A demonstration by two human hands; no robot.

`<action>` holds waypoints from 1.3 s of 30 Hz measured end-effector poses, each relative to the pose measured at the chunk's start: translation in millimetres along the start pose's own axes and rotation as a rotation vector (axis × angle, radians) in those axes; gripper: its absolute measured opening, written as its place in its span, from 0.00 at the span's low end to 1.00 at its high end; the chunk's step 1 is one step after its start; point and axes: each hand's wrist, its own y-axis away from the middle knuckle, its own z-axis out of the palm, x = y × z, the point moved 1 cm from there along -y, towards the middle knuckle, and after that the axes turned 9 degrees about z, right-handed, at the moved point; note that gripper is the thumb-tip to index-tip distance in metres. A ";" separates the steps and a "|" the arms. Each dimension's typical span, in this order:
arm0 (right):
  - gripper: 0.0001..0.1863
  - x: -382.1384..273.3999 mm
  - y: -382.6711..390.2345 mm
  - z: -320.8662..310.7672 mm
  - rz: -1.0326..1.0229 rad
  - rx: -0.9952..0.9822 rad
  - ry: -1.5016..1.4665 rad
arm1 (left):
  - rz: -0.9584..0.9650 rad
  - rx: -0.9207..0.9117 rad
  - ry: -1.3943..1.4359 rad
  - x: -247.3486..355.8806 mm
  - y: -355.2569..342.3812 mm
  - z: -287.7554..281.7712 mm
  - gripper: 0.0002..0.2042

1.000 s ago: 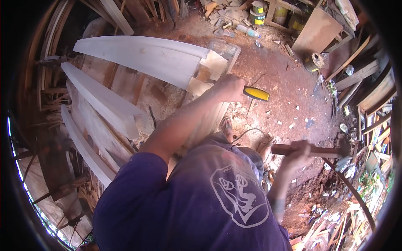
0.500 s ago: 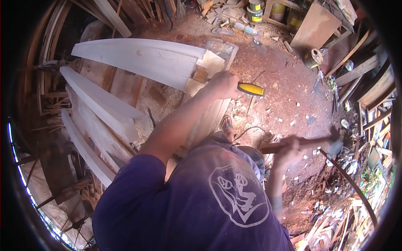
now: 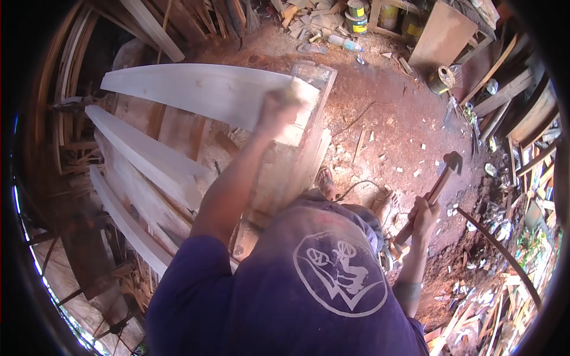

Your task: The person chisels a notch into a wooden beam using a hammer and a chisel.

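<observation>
My left hand (image 3: 279,110) is smeared by motion over the right end of a long pale tapered board (image 3: 184,86); its fingers and anything in them are unclear. That board lies across a dusty wooden workbench (image 3: 267,169), near a bright block (image 3: 291,133) at the bench end. Low on the right, my right hand (image 3: 424,213) is closed round the wooden handle of a hammer (image 3: 445,175), whose head points up and away from me. Two more pale curved pieces (image 3: 136,136) lie to the left, nearer my body.
Stacked planks (image 3: 154,29) stand at the back left. Cans (image 3: 356,21), a plastic bottle (image 3: 344,43) and scraps lie at the back. A leaning panel (image 3: 442,35) and piles of offcuts (image 3: 534,178) line the right. A curved strip (image 3: 499,249) rises beside my right arm.
My left hand has moved up and left; the yellow-handled tool it held can no longer be made out. The hammer has tilted from level to steep, head upward.
</observation>
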 end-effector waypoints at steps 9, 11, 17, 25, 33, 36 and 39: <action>0.06 -17.3 3.3 27.8 -0.052 -0.170 -0.178 | 0.087 0.141 0.671 49.4 -18.6 -56.4 0.13; 0.06 -22.8 10.6 41.2 -0.050 -0.174 -0.069 | 0.084 0.032 0.566 39.8 -17.7 -46.5 0.13; 0.06 -36.6 14.0 63.3 -0.175 -0.256 0.096 | -0.045 -0.085 0.302 8.8 -8.6 -42.8 0.14; 0.08 -174.9 35.6 91.5 -0.920 -0.230 0.586 | -0.072 -0.138 0.235 6.6 -14.9 -32.7 0.14; 0.14 -263.3 105.6 140.5 -1.317 -0.274 0.388 | -0.028 -0.105 0.175 2.2 -7.6 -32.4 0.14; 0.15 -221.8 84.5 158.7 -1.224 -0.381 0.958 | -0.070 -0.007 0.201 -10.2 -5.2 -31.9 0.14; 0.15 -253.3 86.6 142.4 -1.323 -0.252 0.991 | -0.007 -0.177 0.194 -11.9 -6.0 -37.9 0.12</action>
